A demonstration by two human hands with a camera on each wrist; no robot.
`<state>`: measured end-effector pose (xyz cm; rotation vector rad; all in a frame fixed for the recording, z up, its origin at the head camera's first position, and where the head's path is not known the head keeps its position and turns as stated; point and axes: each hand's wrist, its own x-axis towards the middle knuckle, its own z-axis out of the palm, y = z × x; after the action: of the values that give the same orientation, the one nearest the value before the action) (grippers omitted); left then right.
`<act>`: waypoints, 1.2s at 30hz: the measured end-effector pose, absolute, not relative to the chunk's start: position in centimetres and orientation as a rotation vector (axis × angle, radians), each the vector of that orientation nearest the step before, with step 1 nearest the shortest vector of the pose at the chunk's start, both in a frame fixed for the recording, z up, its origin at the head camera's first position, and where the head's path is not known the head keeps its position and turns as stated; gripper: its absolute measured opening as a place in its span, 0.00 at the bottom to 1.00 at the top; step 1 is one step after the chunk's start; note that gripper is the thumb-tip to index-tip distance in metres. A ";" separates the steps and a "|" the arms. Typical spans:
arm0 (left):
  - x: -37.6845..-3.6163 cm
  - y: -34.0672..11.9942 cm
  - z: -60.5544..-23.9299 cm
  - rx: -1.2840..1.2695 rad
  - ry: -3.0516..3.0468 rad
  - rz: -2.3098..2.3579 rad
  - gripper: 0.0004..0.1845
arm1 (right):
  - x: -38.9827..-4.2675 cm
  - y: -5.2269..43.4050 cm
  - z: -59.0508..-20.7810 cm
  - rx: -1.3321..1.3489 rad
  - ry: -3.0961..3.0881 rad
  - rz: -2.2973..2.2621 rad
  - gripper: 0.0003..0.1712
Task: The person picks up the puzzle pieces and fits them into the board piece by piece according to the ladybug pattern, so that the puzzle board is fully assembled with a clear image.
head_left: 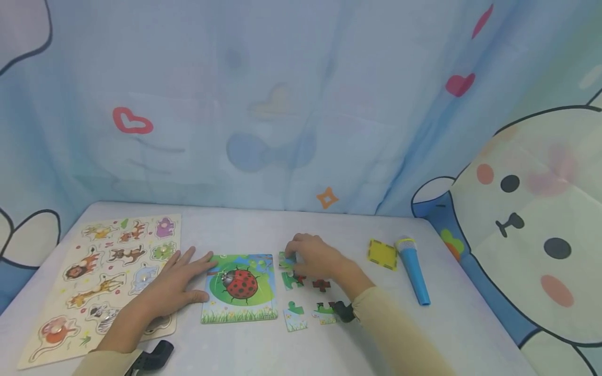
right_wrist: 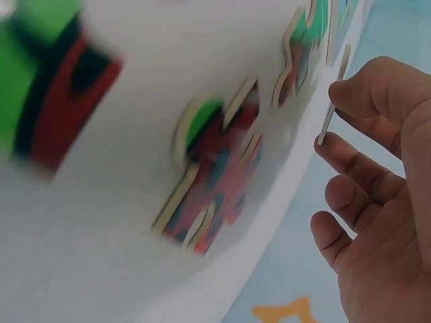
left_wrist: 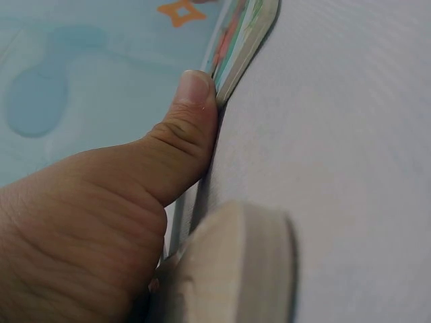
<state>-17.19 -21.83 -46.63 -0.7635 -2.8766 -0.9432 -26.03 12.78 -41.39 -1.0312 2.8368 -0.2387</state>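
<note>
My left hand point(head_left: 181, 282) lies with spread fingers at the left edge of a square ladybug picture board point(head_left: 241, 310). In the left wrist view its thumb point(left_wrist: 192, 101) is against the board's edge. My right hand point(head_left: 317, 256) is just right of the board and pinches a thin puzzle piece point(right_wrist: 328, 121) between thumb and index finger, edge-on in the right wrist view. A blue-green side of a piece point(head_left: 285, 259) shows by those fingertips in the head view. Several loose ladybug jigsaw pieces point(head_left: 294, 317) lie below, including a red-and-black one point(head_left: 322, 285).
A wooden animal puzzle board point(head_left: 70, 303) lies at the left, partly under the left forearm. To the right are a yellow square tile point(head_left: 382, 254) and a blue toy microphone point(head_left: 415, 274). A printed curtain point(head_left: 263, 62) hangs behind the white table point(head_left: 226, 350).
</note>
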 end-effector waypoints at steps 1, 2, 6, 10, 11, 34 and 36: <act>-17.2 -21.8 -46.6 -0.763 -2.877 -0.941 0.39 | -26.0 12.5 -41.4 -1.050 2.831 -0.228 0.16; -17.2 -21.8 -46.7 -0.761 -2.878 -0.938 0.39 | -25.9 12.2 -41.5 -1.063 2.828 -0.216 0.16; -17.3 -21.9 -46.7 -0.756 -2.879 -0.942 0.40 | -25.7 11.2 -41.6 -1.103 2.809 -0.189 0.17; -17.3 -21.9 -46.8 -0.755 -2.881 -0.940 0.39 | -25.5 10.2 -41.6 -1.164 2.793 -0.167 0.17; -17.4 -21.9 -46.8 -0.755 -2.882 -0.938 0.39 | -25.4 10.0 -41.6 -1.182 2.791 -0.152 0.17; -17.4 -22.0 -46.8 -0.775 -2.850 -0.940 0.39 | -25.5 7.1 -42.0 -1.255 2.742 -0.121 0.17; -17.4 -22.0 -46.9 -0.770 -2.861 -0.933 0.39 | -25.4 7.1 -41.8 -1.252 2.736 -0.117 0.17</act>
<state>-17.44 -21.99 -46.88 -0.7700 -2.8610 -0.9332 -25.42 7.06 -41.85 -1.2519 2.7363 -0.1174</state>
